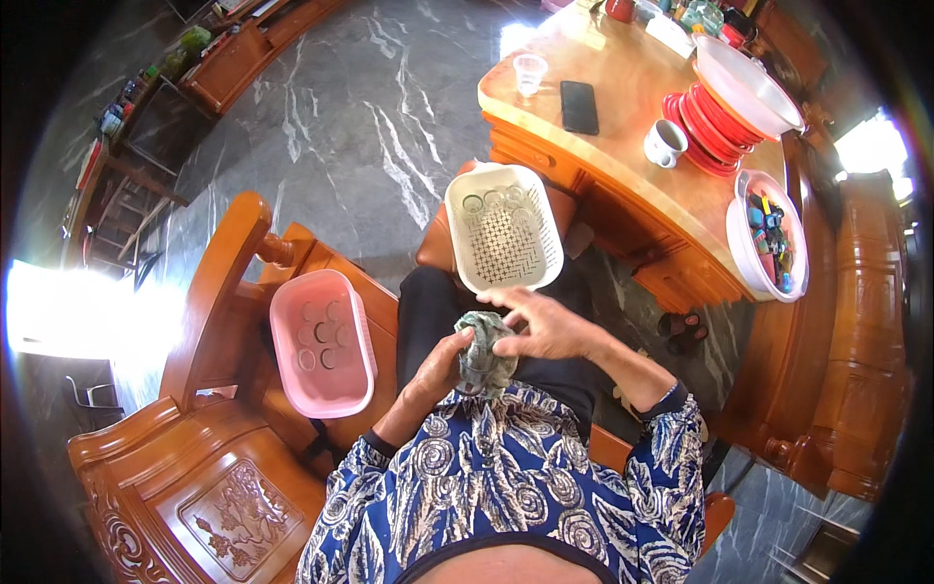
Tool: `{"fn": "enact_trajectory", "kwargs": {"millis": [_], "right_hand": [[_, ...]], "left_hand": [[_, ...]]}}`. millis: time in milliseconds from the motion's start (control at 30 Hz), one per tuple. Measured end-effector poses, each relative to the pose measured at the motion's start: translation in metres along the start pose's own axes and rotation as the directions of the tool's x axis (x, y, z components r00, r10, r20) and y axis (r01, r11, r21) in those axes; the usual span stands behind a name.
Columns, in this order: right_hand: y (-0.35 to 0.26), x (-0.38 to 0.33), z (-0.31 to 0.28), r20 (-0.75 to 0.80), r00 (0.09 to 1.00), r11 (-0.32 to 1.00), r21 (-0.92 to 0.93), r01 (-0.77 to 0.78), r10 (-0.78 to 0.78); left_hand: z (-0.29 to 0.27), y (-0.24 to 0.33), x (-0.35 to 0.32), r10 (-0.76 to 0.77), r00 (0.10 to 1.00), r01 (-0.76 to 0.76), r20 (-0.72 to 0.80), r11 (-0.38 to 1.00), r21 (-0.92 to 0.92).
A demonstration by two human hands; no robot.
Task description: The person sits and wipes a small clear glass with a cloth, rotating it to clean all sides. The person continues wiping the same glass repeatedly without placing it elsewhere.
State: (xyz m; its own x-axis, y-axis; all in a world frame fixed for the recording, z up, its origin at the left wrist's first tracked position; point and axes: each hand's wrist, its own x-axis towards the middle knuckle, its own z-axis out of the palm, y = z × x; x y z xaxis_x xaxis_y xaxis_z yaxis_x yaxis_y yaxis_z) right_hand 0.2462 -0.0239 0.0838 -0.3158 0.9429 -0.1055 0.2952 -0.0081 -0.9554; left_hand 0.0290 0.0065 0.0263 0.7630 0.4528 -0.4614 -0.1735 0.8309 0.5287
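Note:
Over my lap, a crumpled grey-green cloth (486,360) is gripped in my left hand (438,370). Whether something is wrapped inside it cannot be seen. My right hand (550,328) is at the cloth's right side, its fingers stretched out and apart, the thumb against the cloth. Just beyond my hands stands a white perforated basket (548,234) with a few round, clear, ring-like pieces (473,204) at its far end. To my left, a pink plastic basin (358,394) holds several similar round pieces (323,333), lying apart from each other on its bottom.
A wooden desk (603,122) at the far right bears a phone (579,107), a clear cup (530,73), a white mug (664,143), stacked red baskets (710,127) and a pink tub (739,238) of small items. A carved wooden chair (185,428) stands at left.

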Motion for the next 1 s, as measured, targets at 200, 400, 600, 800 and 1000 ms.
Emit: {"fn": "enact_trajectory", "kwargs": {"millis": [200, 400, 600, 800, 1000], "right_hand": [[0.013, -0.005, 0.032, 0.004, 1.000, 0.996, -0.090, 0.023, -0.022], [0.028, -0.004, 0.034, -0.247, 0.967, 0.997, 0.041, 0.070, -0.058], [0.041, -0.009, 0.035, -0.364, 0.931, 0.952, 0.293, 0.086, 0.028], [0.035, -0.013, 0.011, -0.467, 0.861, 0.826, 0.553, 0.109, 0.199], [0.029, -0.019, -0.014, -0.325, 0.902, 0.553, 0.824, 0.122, 0.286]], "left_hand": [[-0.012, -0.005, 0.008, -0.012, 1.000, 0.004, 0.025, 0.961, 0.277], [0.004, 0.006, -0.001, 0.171, 0.975, -0.190, 0.140, 0.972, 0.136], [0.006, 0.019, 0.001, 0.279, 0.960, -0.281, 0.030, 0.948, 0.147], [-0.019, 0.022, 0.014, 0.288, 0.957, -0.288, 0.026, 0.957, 0.021], [-0.038, 0.021, 0.022, 0.158, 0.987, -0.149, 0.021, 0.962, -0.228]]}}
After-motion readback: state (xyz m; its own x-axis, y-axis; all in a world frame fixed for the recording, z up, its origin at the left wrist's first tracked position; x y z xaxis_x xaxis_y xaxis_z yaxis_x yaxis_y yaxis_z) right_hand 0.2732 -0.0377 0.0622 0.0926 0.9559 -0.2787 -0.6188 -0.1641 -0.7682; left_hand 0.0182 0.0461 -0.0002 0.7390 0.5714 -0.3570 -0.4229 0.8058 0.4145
